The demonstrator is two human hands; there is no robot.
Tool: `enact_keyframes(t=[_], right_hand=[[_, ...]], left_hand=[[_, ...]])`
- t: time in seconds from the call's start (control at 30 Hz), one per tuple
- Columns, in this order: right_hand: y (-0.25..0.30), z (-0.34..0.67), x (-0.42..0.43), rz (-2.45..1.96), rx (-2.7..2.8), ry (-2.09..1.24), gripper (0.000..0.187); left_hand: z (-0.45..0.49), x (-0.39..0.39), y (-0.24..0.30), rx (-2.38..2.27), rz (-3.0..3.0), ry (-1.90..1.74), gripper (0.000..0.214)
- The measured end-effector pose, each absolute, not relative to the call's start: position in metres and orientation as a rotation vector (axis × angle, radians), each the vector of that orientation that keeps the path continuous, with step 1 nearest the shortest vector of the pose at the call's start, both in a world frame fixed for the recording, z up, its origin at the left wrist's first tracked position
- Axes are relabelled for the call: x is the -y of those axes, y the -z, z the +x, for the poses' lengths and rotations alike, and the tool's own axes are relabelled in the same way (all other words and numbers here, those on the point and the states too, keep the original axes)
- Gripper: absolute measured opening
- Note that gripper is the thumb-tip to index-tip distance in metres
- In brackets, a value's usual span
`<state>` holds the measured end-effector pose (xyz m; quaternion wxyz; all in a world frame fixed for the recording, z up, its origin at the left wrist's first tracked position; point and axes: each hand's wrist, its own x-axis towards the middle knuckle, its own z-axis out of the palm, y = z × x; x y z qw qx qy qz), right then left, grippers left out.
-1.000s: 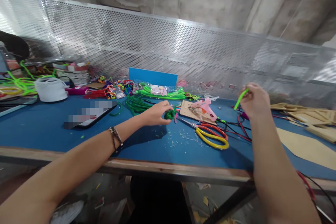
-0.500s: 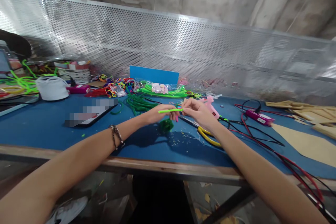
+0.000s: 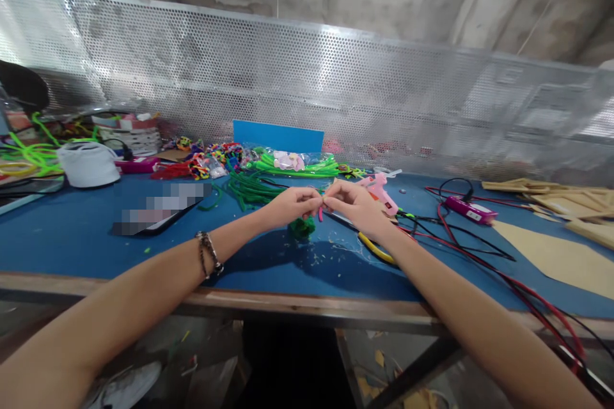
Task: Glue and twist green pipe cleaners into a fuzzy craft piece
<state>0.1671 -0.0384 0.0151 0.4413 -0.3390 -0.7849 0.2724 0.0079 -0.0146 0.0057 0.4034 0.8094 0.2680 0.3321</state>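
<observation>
Fuzzy green bundle: likely light, crushable; best held by its side.
Left hand, right hand: grip pinched closed, contents hidden.

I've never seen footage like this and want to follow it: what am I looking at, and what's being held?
No machine here: these are a person's own bare hands, seen from a camera worn on the head, looking forward and down. The left hand and right hand come together in a pinch over a blue tabletop. Whatever they pinch is too small to make out. A fuzzy green bundle shows just below the left hand; I can't tell if it is held. Nearby lie dark green stems, a pink glue gun and yellow-handled scissors, partly hidden by the right hand.
</observation>
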Motion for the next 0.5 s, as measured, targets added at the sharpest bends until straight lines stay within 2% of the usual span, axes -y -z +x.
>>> enact_keyframes(t=[0.13,0.2,0.27,0.43,0.5], right_hand=[[-0.0121,0.1664,0.0353,-0.791,1.908,-0.699,0.01],[-0.0131,0.168,0.0353,-0.817,1.958,-0.602,0.009],[-0.0152,0.1702,0.0363,-0.865,2.07,-0.372,0.009],[-0.0167,0.174,0.0372,-1.02,2.422,0.478,0.013],[-0.0158,0.1748,0.0361,-1.067,2.501,0.664,0.016]], left_hand=[[0.008,0.0114,-0.0045,-0.681,2.095,-0.836,0.026],[0.0089,0.0098,-0.0033,-0.709,2.109,-0.856,0.024],[0.0095,0.009,-0.0021,-0.751,2.14,-0.887,0.02],[0.0095,0.0119,-0.0004,-0.784,2.515,-0.976,0.02],[0.0094,0.0136,-0.001,-0.756,2.606,-1.002,0.02]])
